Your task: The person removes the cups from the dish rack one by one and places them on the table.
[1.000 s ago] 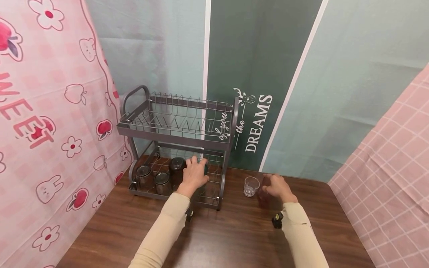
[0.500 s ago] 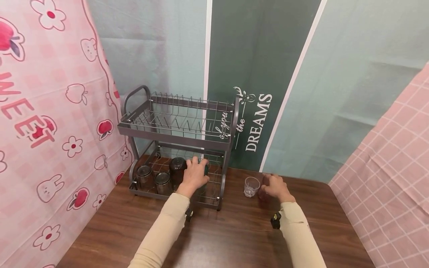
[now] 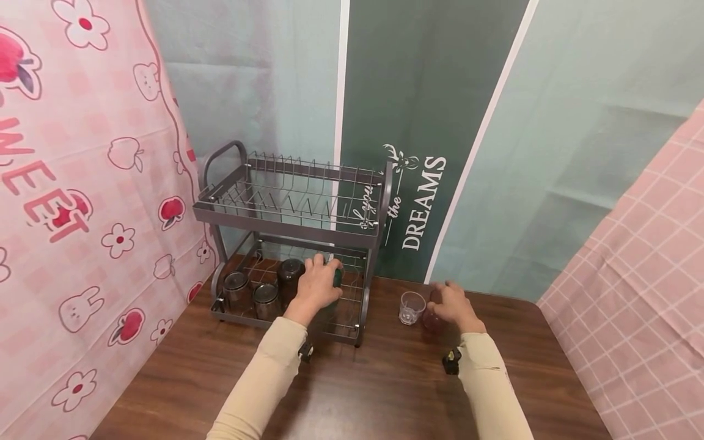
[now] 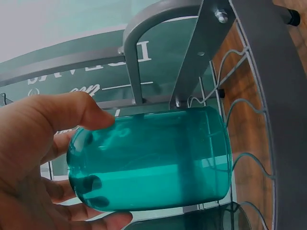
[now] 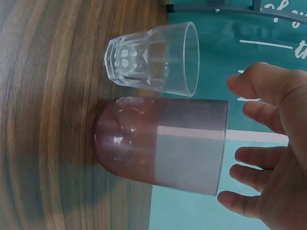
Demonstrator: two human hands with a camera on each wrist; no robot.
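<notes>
My left hand grips a teal drinking glass by its base end, thumb on one side and fingers on the other. Upside down, the glass has its rim at the wires of the dish rack's lower tier. Over the table, my right hand spreads its fingers just above the rim of a pinkish glass, which stands upright. A small gap shows between the thumb and that rim; whether the little finger touches it, I cannot tell. Beside it stands a clear faceted glass, also upright.
On the rack's lower tier, left of my left hand, sit two short dark glasses and a taller dark glass, all upside down. Wire slots line the upper tier. Patterned cloths hang behind and at both sides of the wooden table.
My right hand has shifted slightly left over the pinkish glass. The left hand stays nearly still on the teal glass.
</notes>
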